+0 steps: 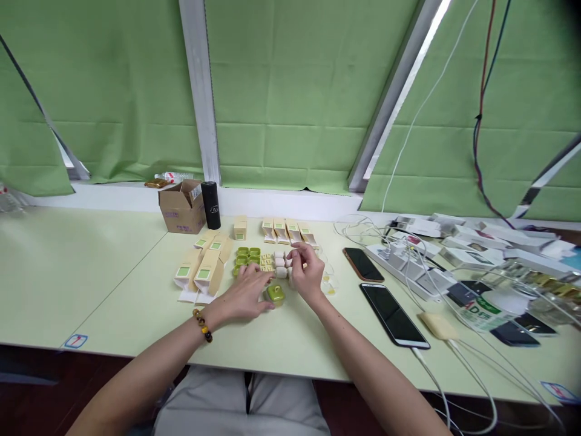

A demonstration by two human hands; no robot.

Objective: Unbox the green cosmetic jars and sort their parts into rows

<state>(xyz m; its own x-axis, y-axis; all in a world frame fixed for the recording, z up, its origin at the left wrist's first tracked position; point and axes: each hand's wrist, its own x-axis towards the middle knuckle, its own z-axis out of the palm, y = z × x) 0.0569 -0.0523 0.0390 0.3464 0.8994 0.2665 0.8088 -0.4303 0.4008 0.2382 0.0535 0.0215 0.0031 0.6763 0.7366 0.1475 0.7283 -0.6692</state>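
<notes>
My left hand hovers low over the table with fingers stretched and thumb apart. Between its thumb and fingertips stands a small square green-topped container with a knob. My right hand is raised beside it, fingers curled towards the thumb; whatever is in them, if anything, is too small to make out. In front of the hands lie several green square cups, small cream pieces and white rounded pieces. Clear plastic pieces are partly hidden behind my right hand.
Folded cream cartons lie at left, with more cartons behind. A cardboard box and black bottle stand at the back. Phones, cables, a power strip and white boxes crowd the right.
</notes>
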